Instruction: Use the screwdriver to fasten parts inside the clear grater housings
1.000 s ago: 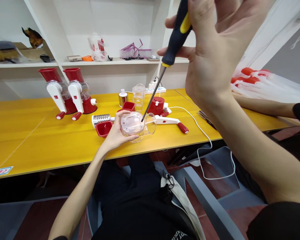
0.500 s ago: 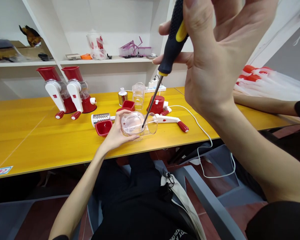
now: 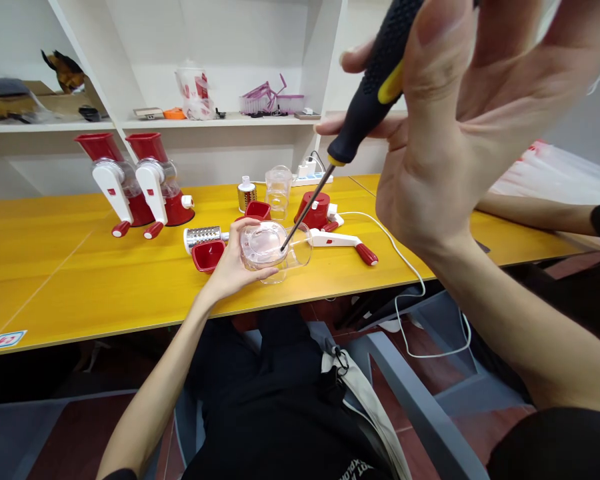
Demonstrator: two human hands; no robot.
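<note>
My left hand grips a clear plastic grater housing just above the table's front part. High and close to the camera, my right hand pinches a black and yellow screwdriver by its handle. The screwdriver slants down to the left, its tip at the right rim of the housing; whether it touches a screw is too small to tell. Beside my left hand lie a ridged metal grater drum and a small red hopper. Right of the housing lies a white crank with a red knob.
Two assembled red and white rotary graters stand at the back left. Behind the housing are another drum, a clear part, a red base and a power strip with a white cable. A co-worker's forearm rests at right.
My right hand and the screwdriver handle have swung to the right and closer to the camera, so the shaft leans more. The tip stays by the housing, which my left hand holds almost still.
</note>
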